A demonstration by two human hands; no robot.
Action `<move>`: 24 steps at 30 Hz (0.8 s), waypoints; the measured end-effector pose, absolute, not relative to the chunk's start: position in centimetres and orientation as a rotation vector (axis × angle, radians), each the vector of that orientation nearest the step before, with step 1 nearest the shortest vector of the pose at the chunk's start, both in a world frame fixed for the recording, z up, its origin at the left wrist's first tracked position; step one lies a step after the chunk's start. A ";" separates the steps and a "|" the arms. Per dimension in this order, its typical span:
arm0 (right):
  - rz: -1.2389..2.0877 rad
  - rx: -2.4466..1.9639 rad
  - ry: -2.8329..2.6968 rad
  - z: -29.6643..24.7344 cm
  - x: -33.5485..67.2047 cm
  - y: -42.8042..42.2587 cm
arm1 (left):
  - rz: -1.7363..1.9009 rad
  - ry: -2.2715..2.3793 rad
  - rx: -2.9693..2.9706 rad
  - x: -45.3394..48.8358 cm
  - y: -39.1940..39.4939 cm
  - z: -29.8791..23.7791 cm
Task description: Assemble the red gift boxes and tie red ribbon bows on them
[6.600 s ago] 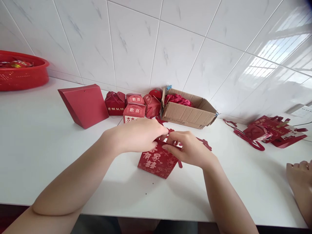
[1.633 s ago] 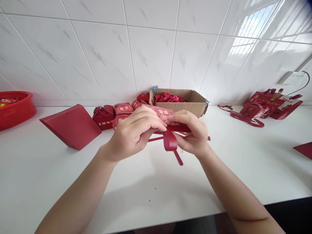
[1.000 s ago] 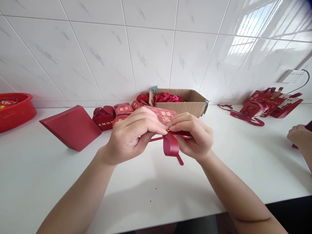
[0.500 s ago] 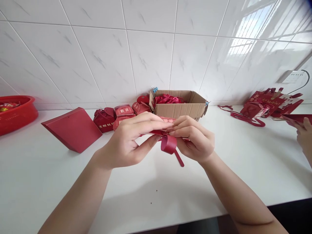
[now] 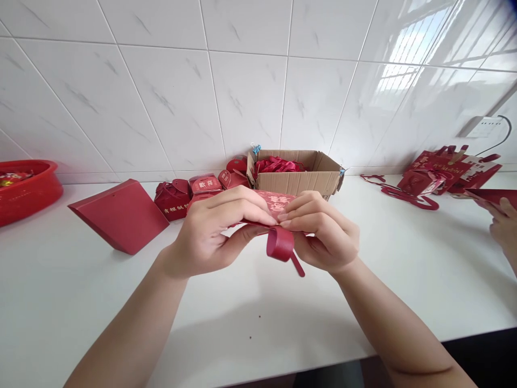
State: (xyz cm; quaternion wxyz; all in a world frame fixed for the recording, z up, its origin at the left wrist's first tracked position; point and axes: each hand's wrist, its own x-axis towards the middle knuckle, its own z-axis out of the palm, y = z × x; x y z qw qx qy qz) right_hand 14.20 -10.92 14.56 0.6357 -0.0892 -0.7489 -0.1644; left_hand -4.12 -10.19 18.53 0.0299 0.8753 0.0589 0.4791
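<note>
Between my hands is a red gift box [image 5: 278,201] with pale lettering on its face, held above the white table. A dark red ribbon strap [image 5: 280,245] loops out of its near edge, one end hanging down to the right. My left hand [image 5: 226,229] grips the box's left side, thumb below and fingers on top. On the right side, my right hand [image 5: 323,230] is closed round the box the same way, its fingertips close to the strap. Both sets of fingertips nearly meet at the middle of the edge. The underside of the box is hidden.
A folded plain red box [image 5: 125,215] stands at left, beside several small red boxes [image 5: 173,198]. Behind my hands is a cardboard box [image 5: 299,183] of red straps. A red basin [image 5: 32,191] sits far left. At right are red gift bags [image 5: 438,170] and another person's hand [image 5: 504,226].
The gift box has tipped so more of its lettered face shows between my hands. My fingertips have shifted slightly along its near edge; the strap loop still hangs there.
</note>
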 end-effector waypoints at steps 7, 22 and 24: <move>-0.012 -0.634 -1.671 13.6 13.8 -9.6 | 1.277 0.695 2.425 -4.0 -8.4 17.1; 0.590 -1.054 -1.732 10.0 14.5 -5.0 | 0.886 1.127 2.116 -3.6 -2.8 12.4; 0.589 -1.021 -1.697 9.7 14.4 -4.9 | 0.944 1.098 2.135 -3.4 -2.9 12.3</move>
